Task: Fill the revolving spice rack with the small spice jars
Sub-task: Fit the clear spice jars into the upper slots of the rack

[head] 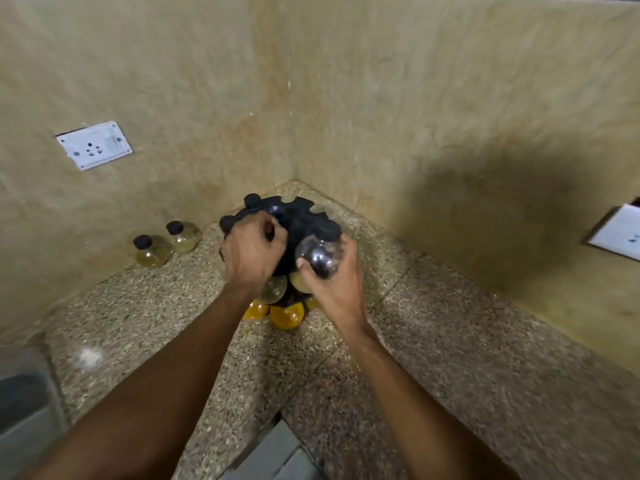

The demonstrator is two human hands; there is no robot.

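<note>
Tucked into the counter corner, the black revolving spice rack (298, 220) has both hands on the job. Right hand (332, 289) has its fingers and thumb wrapped round a dark-filled jar (320, 254), cap up, held right against the rack's top tier on the near right side. Left hand (251, 252) sits curled on the top disc, fingers bent down around its edge, looking like it's steadying or turning it; exactly what the fingers pinch, I cannot tell.

Filled slots show below: orange jars (286, 315) on the bottom tier, paler ones above. 2 jars (166, 245) wait by the left wall, well apart from the rack.

Risk now, as I judge it: the rack spins, so if that left grip slackens the slot could swing away and the jar catch the disc edge. A tilted jar might miss its notch and knock the jars beneath. Smooth round glass could slip, too.
</note>
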